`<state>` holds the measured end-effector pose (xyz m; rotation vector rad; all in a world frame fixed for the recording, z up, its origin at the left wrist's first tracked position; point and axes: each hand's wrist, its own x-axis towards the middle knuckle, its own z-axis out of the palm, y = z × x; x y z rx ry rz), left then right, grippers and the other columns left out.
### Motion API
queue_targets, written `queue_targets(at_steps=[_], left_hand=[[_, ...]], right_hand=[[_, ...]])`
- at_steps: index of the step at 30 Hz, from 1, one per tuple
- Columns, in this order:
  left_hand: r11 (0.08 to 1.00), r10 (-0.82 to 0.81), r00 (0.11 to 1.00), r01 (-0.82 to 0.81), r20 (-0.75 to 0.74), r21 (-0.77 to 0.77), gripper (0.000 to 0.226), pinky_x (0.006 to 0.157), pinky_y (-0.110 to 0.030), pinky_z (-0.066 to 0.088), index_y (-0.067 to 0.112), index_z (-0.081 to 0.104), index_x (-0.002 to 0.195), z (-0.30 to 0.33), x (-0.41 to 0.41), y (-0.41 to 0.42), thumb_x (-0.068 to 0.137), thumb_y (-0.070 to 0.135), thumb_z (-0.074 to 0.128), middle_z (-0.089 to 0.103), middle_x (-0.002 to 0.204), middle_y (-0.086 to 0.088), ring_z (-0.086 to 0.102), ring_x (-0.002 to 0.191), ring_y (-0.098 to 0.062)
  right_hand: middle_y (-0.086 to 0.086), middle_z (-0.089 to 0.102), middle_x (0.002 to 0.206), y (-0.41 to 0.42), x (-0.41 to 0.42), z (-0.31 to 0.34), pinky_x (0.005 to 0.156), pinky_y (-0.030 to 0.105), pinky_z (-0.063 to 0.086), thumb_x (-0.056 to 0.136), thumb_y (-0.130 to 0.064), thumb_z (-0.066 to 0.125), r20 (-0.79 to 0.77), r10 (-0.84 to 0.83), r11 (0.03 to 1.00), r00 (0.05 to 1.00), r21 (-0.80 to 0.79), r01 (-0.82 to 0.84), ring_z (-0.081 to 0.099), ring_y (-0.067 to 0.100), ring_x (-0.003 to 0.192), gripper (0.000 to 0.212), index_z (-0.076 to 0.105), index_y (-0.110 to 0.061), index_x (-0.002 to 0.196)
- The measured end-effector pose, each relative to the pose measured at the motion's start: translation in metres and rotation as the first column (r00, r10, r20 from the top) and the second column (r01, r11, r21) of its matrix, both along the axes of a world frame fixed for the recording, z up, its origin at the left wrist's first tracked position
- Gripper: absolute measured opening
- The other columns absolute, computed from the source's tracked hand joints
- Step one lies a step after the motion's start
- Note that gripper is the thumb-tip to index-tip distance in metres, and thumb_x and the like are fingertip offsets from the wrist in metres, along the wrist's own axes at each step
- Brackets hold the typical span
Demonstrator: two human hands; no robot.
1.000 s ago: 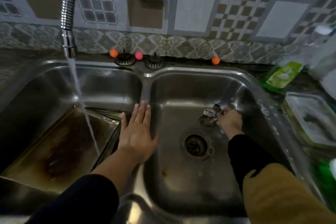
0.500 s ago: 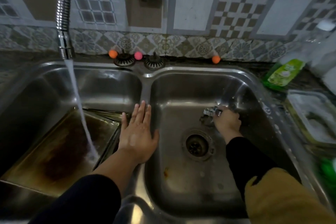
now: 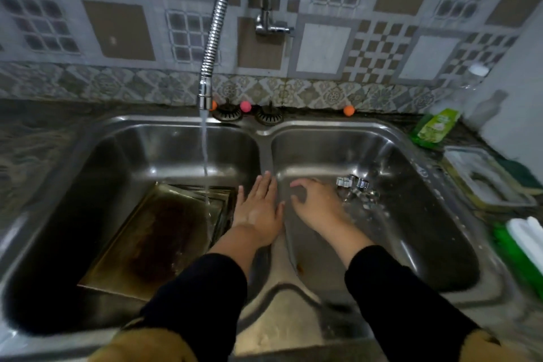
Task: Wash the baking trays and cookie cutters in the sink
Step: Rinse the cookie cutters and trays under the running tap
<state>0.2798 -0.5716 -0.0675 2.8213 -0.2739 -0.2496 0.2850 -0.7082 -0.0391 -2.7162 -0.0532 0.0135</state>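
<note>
Stained baking trays [image 3: 152,232] lie stacked and tilted in the left basin, with water from the flexible faucet [image 3: 216,35] running onto their right side. Small metal cookie cutters [image 3: 354,186] sit on the floor of the right basin. My left hand [image 3: 258,211] rests flat with straight fingers on the divider between the basins. My right hand [image 3: 316,206] hovers in the right basin just left of the cutters, fingers loosely curled and holding nothing.
The double steel sink [image 3: 264,132] fills the view. Two strainer plugs [image 3: 269,116] and small coloured balls [image 3: 245,106] sit on the back rim. At right are a green soap pouch [image 3: 436,126], a plastic container [image 3: 484,182] and a green-and-white item [image 3: 523,244].
My right hand let go of the cookie cutters and drew back to the left. The cutters stay on the basin floor. The camera view shifted left; my left hand stayed on the divider.
</note>
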Motion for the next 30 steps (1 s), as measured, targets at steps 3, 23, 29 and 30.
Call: queue_targets(at_steps=[3,23,29,30], left_hand=[[0.997,-0.053,0.999,0.053,-0.007,-0.048,0.055,0.12,-0.042,0.006,0.03,0.008,0.154,-0.003,-0.008,0.04,0.102,0.045,0.02,0.002,0.162,0.006,0.003,0.148,-0.012],[0.902,0.418,0.789,-0.42,-0.451,0.101,0.071,0.115,-0.053,0.017,0.029,-0.006,0.154,-0.033,-0.038,0.222,0.1,0.041,0.039,-0.014,0.158,-0.01,-0.002,0.146,-0.035],[0.842,0.538,0.798,-0.491,-0.27,0.225,0.075,0.107,-0.046,0.028,0.023,0.006,0.154,-0.018,-0.026,0.198,0.093,0.036,0.048,0.017,0.153,-0.016,0.018,0.139,-0.036],[0.827,0.556,0.797,-0.502,-0.233,0.254,0.073,0.105,-0.045,0.031,0.021,0.013,0.153,-0.014,-0.024,0.195,0.091,0.036,0.05,0.024,0.15,-0.016,0.023,0.136,-0.036]], right_hand=[[0.0,0.056,0.124,0.04,-0.014,0.012,0.098,0.031,0.041,0.09,-0.024,0.056,0.051,0.048,0.995,0.998,0.082,-0.052,0.051,0.02,0.115,0.027,0.063,-0.025,0.116],[0.009,0.045,0.14,0.213,-0.036,-0.064,0.098,0.038,0.047,0.09,-0.027,0.057,-0.678,-0.166,0.843,0.716,0.279,0.46,0.051,0.027,0.121,0.055,0.04,-0.019,0.142],[0.009,0.042,0.145,0.211,-0.034,-0.064,0.103,0.038,0.043,0.094,-0.019,0.053,-0.702,-0.201,0.737,0.683,0.351,0.577,0.046,0.026,0.129,0.054,0.035,-0.018,0.145],[0.009,0.046,0.141,0.211,-0.033,-0.064,0.104,0.039,0.043,0.094,-0.019,0.053,-0.708,-0.21,0.699,0.674,0.373,0.61,0.048,0.026,0.126,0.052,0.038,-0.017,0.144]])
